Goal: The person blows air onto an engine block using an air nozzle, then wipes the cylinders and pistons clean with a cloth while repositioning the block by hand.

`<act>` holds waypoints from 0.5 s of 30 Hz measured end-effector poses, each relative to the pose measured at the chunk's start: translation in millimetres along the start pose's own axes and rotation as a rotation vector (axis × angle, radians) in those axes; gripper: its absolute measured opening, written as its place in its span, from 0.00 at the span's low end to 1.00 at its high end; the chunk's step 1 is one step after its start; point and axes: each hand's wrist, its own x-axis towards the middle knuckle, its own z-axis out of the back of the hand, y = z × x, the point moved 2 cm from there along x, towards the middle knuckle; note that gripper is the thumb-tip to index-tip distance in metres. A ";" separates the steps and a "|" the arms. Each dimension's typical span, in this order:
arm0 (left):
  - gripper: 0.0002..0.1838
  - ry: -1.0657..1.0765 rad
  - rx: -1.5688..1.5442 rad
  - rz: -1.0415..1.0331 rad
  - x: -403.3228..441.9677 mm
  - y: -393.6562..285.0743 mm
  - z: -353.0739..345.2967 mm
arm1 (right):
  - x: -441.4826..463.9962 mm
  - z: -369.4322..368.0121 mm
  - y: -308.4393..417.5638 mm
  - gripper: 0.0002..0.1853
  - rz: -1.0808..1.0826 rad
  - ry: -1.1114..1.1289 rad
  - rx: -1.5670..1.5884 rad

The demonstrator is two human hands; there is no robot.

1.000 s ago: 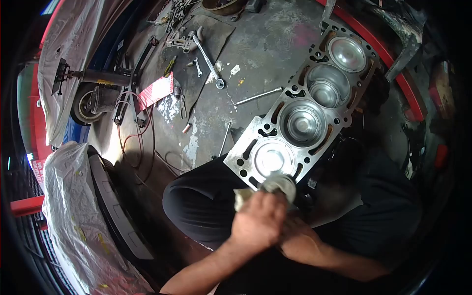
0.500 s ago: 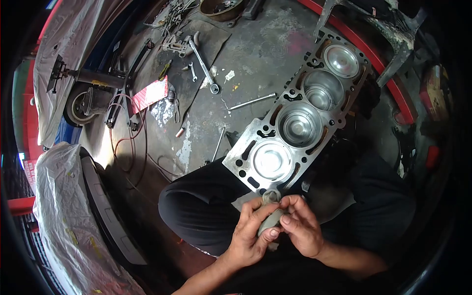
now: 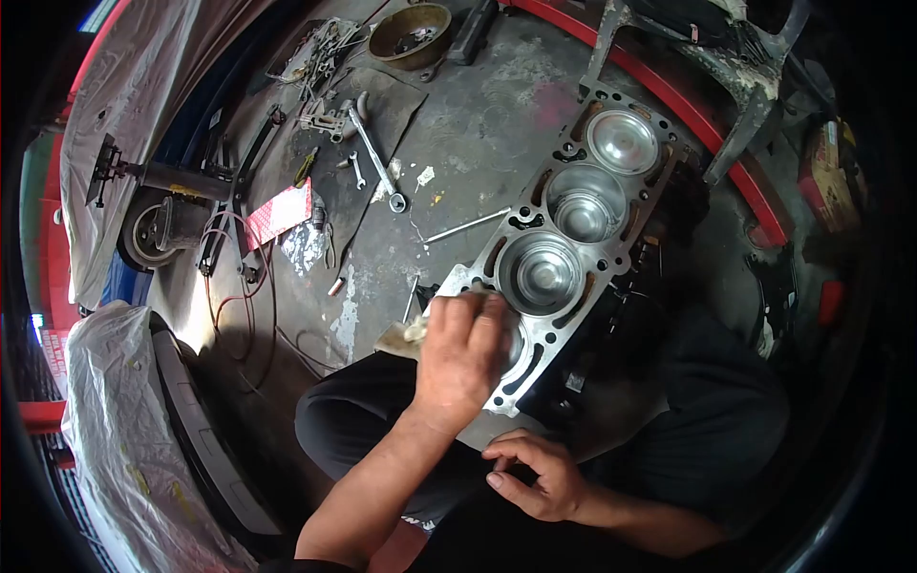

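Observation:
A metal engine block [image 3: 602,258] with a row of cylinder bores and shiny pistons lies slanted in front of my legs. My left hand [image 3: 457,358] presses down over its near end, partly covering the nearest bore. Bunched under those fingers is a pale rag [image 3: 401,338], its loose corner sticking out past the block's left edge. What part of the surface the rag touches is hidden beneath the hand. Below the block's near corner, my right hand [image 3: 537,475] hovers near my lap, holding nothing, with fingers loosely curled and the thumb apart from them.
Left of the block, a long ratchet wrench [image 3: 377,162], a small spanner [image 3: 357,172] and a metal bar [image 3: 468,224] lie on the floor. A brown basin [image 3: 411,38] sits farther back. A red hose [image 3: 253,325] trails at left; a grey stand [image 3: 750,105] is at right.
Both hands were together on the rag at the block's near end. My left hand has moved forward and left onto the block with it; my right hand has let go and dropped lower.

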 end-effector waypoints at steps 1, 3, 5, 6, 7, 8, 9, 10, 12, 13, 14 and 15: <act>0.29 0.028 -0.063 -0.040 2.4 -10.9 -3.9 | -1.3 -0.1 -1.1 0.16 0.003 -0.002 -0.011; 0.30 0.149 -0.132 -0.137 4.2 -35.2 -0.1 | -2.9 -3.0 -2.1 0.15 -0.002 0.048 -0.125; 0.29 0.189 -0.171 -0.163 -10.6 -37.6 9.8 | -0.9 -1.2 2.1 0.14 0.012 0.028 -0.129; 0.32 0.261 -0.180 -0.181 -26.7 -29.4 17.7 | -3.4 -0.5 -1.7 0.13 -0.004 0.034 -0.140; 0.35 0.333 -0.188 -0.201 -39.2 -20.0 27.0 | -5.5 0.8 -5.2 0.13 -0.018 0.039 -0.152; 0.31 0.314 -0.079 -0.185 -46.6 -7.5 39.4 | -5.6 1.9 -7.0 0.13 -0.012 0.039 -0.162; 0.27 0.295 0.025 -0.170 -51.3 3.4 48.9 | -7.2 0.6 -8.6 0.13 -0.032 0.025 -0.114; 0.28 0.261 0.041 -0.144 -48.2 11.6 49.5 | -9.2 0.4 -8.9 0.13 -0.050 0.002 -0.078; 0.29 0.123 0.043 -0.116 -24.6 10.9 29.1 | -8.9 -7.0 -8.5 0.13 -0.067 0.023 -0.130; 0.29 0.038 -0.041 -0.092 -10.7 7.3 8.0 | -11.4 -9.8 -11.1 0.12 -0.076 0.052 -0.146; 0.28 0.092 -0.100 -0.132 -8.2 -5.7 1.5 | -15.7 -8.8 -15.6 0.12 -0.073 0.038 -0.175; 0.28 0.143 -0.149 -0.168 -8.8 -16.7 1.6 | -15.5 -6.0 -20.0 0.11 0.039 0.071 -0.313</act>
